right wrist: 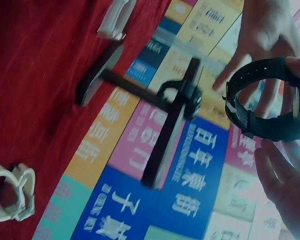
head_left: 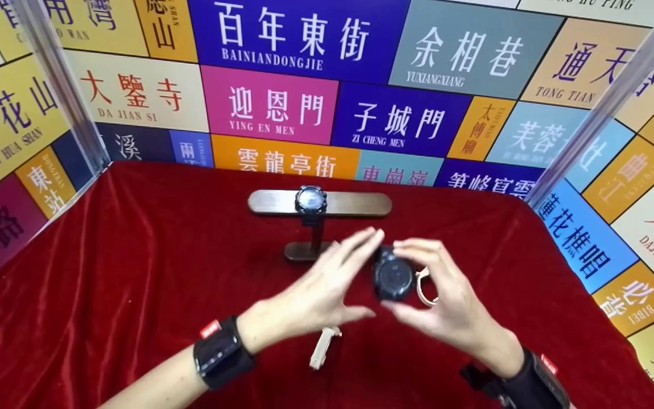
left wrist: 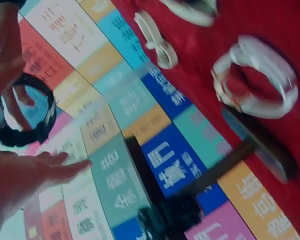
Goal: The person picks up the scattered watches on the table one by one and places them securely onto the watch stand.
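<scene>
A black wristwatch [head_left: 393, 276], its dark round face toward the head camera, is held in the right hand [head_left: 452, 295] between thumb and fingertips. Its strap forms a closed loop in the right wrist view. Just left of the watch, the left hand [head_left: 315, 289] has its fingers extended and thumb apart, holding nothing. Behind both hands stands a T-shaped watch stand [head_left: 355, 203]. Another dark watch [head_left: 311, 199] is strapped around its bar, left of the middle.
On the red cloth [head_left: 134, 272], a pale watch [head_left: 322, 349] lies below the left hand. Another pale watch [head_left: 427, 288] is partly hidden behind the right hand. The left wrist view shows a white looped watch [left wrist: 260, 75] near the stand's base. Panels with lettering [head_left: 270, 105] rise behind.
</scene>
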A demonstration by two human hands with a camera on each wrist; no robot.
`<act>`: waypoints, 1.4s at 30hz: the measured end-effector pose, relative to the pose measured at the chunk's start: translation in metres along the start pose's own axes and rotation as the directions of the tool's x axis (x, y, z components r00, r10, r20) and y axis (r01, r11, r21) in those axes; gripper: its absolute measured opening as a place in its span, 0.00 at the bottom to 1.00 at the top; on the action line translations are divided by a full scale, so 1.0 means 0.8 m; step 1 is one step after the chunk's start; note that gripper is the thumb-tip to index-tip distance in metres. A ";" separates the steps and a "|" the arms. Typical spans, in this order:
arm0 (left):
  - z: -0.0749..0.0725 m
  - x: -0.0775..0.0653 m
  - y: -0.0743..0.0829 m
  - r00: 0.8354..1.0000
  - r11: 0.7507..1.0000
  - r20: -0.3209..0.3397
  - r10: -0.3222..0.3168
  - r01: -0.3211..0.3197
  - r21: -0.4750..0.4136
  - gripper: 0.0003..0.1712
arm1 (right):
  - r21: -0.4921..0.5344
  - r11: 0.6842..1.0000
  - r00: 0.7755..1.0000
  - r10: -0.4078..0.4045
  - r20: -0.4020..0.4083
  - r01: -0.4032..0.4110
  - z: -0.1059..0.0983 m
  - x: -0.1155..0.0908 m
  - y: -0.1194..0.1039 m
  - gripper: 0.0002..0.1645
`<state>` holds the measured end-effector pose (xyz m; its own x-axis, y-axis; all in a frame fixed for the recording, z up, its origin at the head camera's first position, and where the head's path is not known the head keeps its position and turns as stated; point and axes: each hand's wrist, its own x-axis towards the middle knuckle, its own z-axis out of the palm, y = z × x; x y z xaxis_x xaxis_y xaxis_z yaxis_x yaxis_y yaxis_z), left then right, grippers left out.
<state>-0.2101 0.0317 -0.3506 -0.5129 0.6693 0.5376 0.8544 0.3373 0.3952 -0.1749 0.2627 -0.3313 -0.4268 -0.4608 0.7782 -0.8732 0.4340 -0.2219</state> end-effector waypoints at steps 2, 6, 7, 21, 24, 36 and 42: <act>-0.009 0.002 -0.015 0.999 0.996 -0.015 -0.028 0.029 0.083 0.60 | -0.014 0.999 0.999 0.043 0.001 -0.043 -0.003 0.003 0.013 0.41; -0.040 0.001 -0.054 0.991 0.966 -0.114 -0.073 0.098 0.238 0.59 | -0.049 0.990 0.991 0.131 0.004 -0.131 -0.011 0.012 0.042 0.43; -0.050 0.000 -0.063 0.986 0.957 -0.124 -0.115 0.144 0.251 0.59 | -0.064 0.987 0.989 0.151 0.008 -0.150 -0.013 0.015 0.049 0.43; -0.116 -0.021 -0.142 0.925 0.905 -0.077 -0.372 0.380 0.193 0.38 | -0.317 0.861 0.893 0.443 0.086 -0.397 -0.018 0.064 0.112 0.41; -0.113 -0.020 -0.149 0.944 0.922 -0.063 -0.324 0.330 0.202 0.30 | -0.357 0.846 0.883 0.458 0.102 -0.397 -0.020 0.067 0.116 0.40; -0.112 -0.025 -0.155 0.969 0.946 -0.049 -0.243 0.248 0.208 0.25 | -0.371 0.821 0.829 0.526 0.192 -0.435 -0.001 0.062 0.144 0.40; -0.114 -0.023 -0.151 0.969 0.943 -0.027 -0.244 0.244 0.228 0.26 | -0.358 0.813 0.812 0.547 0.203 -0.459 0.007 0.064 0.152 0.39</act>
<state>-0.3116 -0.0820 -0.3407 -0.7080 0.5485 0.4449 0.6994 0.6319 0.3340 -0.3043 0.2874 -0.3220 -0.8722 -0.2937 0.3912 -0.4300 0.8416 -0.3269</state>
